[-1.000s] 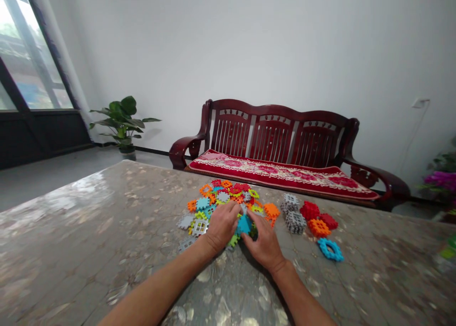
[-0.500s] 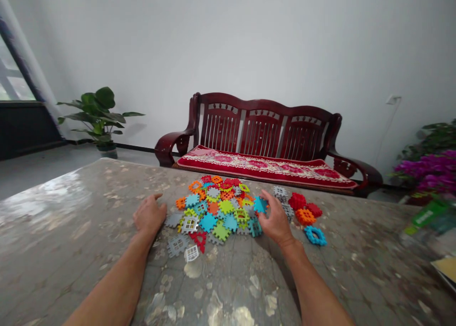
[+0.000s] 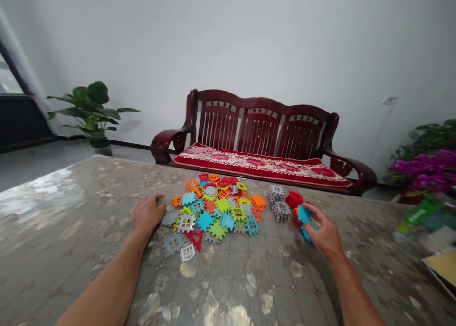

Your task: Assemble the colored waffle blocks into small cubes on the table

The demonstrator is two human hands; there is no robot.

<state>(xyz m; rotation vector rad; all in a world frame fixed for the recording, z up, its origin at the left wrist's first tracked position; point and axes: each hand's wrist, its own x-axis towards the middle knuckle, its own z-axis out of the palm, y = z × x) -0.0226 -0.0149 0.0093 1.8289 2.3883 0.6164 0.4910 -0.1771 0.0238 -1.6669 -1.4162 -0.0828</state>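
Note:
A pile of flat interlocking plastic tiles [image 3: 217, 207] in orange, blue, green, grey and red lies spread on the marbled table [image 3: 71, 221]. My left hand [image 3: 146, 214] rests on the table at the pile's left edge, fingers loosely curled, holding nothing. My right hand [image 3: 322, 233] is over to the right, pinching a blue tile [image 3: 303, 214] beside the red stack [image 3: 294, 199] and just above a blue ring-shaped tile [image 3: 306, 232]. Two grey stacks [image 3: 278, 202] stand between the pile and the red stack.
A dark wooden bench [image 3: 263, 136] with a red cushion stands behind the table. A potted plant [image 3: 90, 112] is at the left wall, purple flowers [image 3: 423, 167] at the right. Papers and a green item [image 3: 423, 212] lie at the table's right edge.
My right hand carried a blue tile from the pile rightwards to the sorted stacks. My left hand drew back to the pile's left edge. The camera panned right.

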